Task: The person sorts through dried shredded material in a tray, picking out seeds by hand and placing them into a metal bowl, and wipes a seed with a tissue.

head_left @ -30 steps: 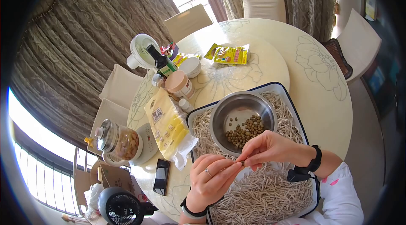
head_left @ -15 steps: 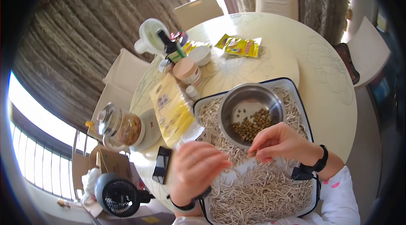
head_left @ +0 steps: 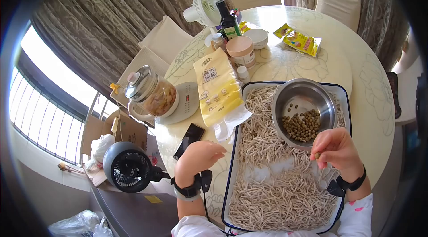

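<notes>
My right hand [head_left: 337,151] pinches a small round brown-green piece [head_left: 317,156] between thumb and fingertips, just below the rim of a steel bowl [head_left: 281,126]. Inside the bowl lies a heap of similar round pieces [head_left: 302,125]. The bowl rests at the far end of a white, dark-rimmed tray [head_left: 229,183] spread with pale, thin dried strips [head_left: 285,201]. Near the tray's left side, my left hand [head_left: 200,159] hovers with fingers loosely stretched and nothing visible in it; its fingers are partly hidden. Both wrists wear black straps.
Left of the tray lie a yellow tissue pack [head_left: 218,90] and a black phone [head_left: 189,140]. A glass kettle [head_left: 154,94] stands on its base. Behind are a jar [head_left: 240,52], a dark bottle [head_left: 228,23], a white fan [head_left: 207,7] and yellow packets [head_left: 298,41]. A dark fan [head_left: 129,168] is lower left.
The view has swung left, so the table's things appear farther right. My left hand has moved off the tray to its left side. My right hand stays beside the bowl, still pinching.
</notes>
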Demonstrator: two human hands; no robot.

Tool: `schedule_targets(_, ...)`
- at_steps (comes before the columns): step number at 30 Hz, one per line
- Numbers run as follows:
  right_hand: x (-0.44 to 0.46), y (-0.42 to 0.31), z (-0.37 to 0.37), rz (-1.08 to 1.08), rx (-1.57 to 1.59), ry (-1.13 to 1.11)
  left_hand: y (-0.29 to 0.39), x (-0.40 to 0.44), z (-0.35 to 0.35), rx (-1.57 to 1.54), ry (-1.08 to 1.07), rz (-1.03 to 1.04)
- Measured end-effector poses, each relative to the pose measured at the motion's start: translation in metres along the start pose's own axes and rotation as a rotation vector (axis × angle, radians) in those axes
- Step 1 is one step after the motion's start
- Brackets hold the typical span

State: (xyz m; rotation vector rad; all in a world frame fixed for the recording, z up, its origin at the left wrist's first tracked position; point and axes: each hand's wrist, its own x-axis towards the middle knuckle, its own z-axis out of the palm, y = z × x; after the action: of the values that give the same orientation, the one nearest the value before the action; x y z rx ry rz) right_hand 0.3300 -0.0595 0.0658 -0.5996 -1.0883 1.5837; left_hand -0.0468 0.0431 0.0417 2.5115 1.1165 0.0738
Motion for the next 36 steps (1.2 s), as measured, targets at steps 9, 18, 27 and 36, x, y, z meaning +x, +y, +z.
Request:
schedule_targets(9,-0.006,-0.008,0.004,-0.02,-0.013,-0.015,-0.018,0.05,0.018,-0.027,-0.137,0.012)
schedule_targets(18,-0.012,-0.016,0.005,-0.057,-0.045,-0.029,-0.031,0.041,0.012,-0.064,-0.152,-0.04)
schedule_targets(27,-0.009,-0.012,0.008,-0.008,0.001,-0.057,0.064,0.006,-0.063,-0.267,0.172,0.352)
schedule_targets(36,-0.001,0.001,0.005,0.001,-0.1,-0.025,0.118,0.029,-0.056,-0.374,0.349,0.537)
